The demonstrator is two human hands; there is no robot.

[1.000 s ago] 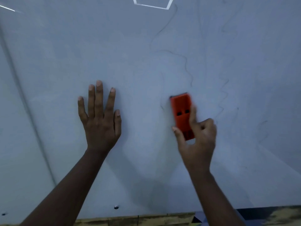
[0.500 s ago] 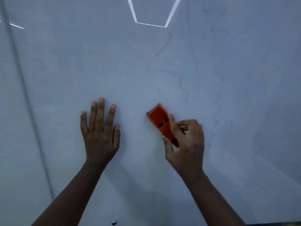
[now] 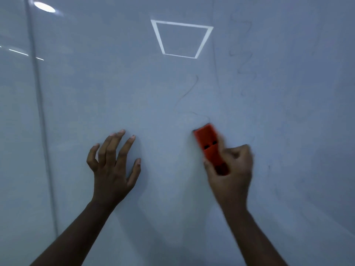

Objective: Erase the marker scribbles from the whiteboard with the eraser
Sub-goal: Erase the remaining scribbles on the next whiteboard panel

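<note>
The right hand point(image 3: 231, 175) grips the orange plastic eraser point(image 3: 210, 148), now steeper and higher on the glossy whiteboard point(image 3: 96, 93). The left hand point(image 3: 113, 166), earlier flat, arches with loose, released fingers.

The place looked like an office, a classroom or a meeting room, though which one could not be told. A large glossy whiteboard point(image 3: 96, 93) filled nearly the whole view, with a vertical seam point(image 3: 41, 112) running down its left part. Its surface mirrored ceiling lighting: a square frame-shaped light panel point(image 3: 181, 39) near the top centre and a round lamp point(image 3: 44, 7) at the upper left.
</note>
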